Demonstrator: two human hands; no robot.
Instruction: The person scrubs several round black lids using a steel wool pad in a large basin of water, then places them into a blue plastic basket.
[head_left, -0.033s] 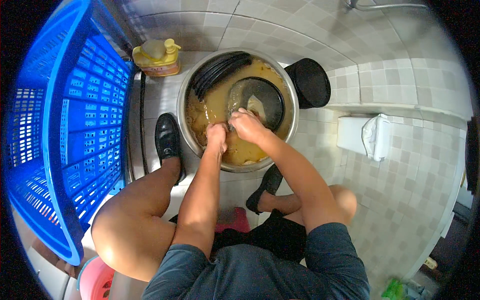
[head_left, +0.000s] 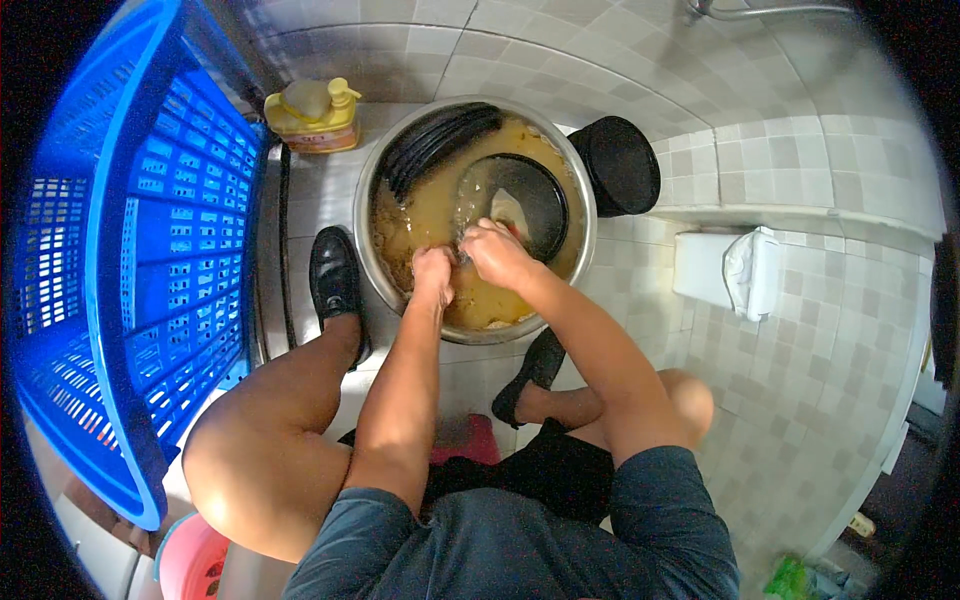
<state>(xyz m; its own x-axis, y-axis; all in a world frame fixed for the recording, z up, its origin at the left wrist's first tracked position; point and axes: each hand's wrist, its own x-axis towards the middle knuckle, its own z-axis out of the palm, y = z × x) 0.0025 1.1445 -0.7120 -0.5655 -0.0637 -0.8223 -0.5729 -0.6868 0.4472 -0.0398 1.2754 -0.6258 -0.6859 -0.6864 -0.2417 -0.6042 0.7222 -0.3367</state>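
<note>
Left edge: blue basket (head_left: 115,260). Upper left: yellow pump bottle (head_left: 313,128), outside metal basin (head_left: 363,220). Centre: dark stacked dishes (head_left: 435,150) crowd cloudy water; left hand (head_left: 433,274) and right hand (head_left: 493,252) close together, grip unclear. Probably washing; steady wet grip seems needed. Round black dish (head_left: 552,205) beside right hand; black bin (head_left: 622,165) beyond rim.

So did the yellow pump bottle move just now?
No, the yellow pump bottle hasn't shifted left, right, nearer or farther that I can see, judged against the tiled wall behind it.
</note>
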